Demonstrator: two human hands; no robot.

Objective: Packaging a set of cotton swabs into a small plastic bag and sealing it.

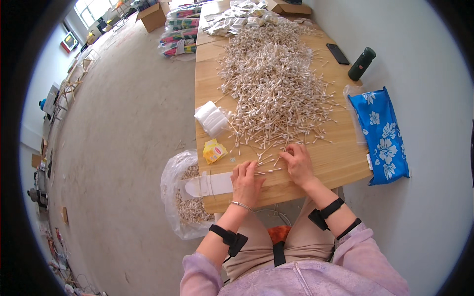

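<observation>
A large heap of cotton swabs [276,79] with pale sticks and white tips covers much of the wooden table. At its near edge, my right hand [298,165] has its fingertips pinched together on swabs. My left hand [247,185] is closed beside it, with a few loose swabs [266,171] sticking out from its fingers toward the right. How many swabs each hand grips is hidden by the fingers. Just left of my left hand, a white strip with a rounded end [217,185] lies across the table's left edge.
Yellow card packets [214,151] and white plastic bags [212,118] lie at the left edge. A clear bag of swabs [170,197] hangs below. To the right are a phone [337,54], a dark green bottle [362,64] and a blue flowered pouch [380,138]. Small packets [234,22] pile up far back.
</observation>
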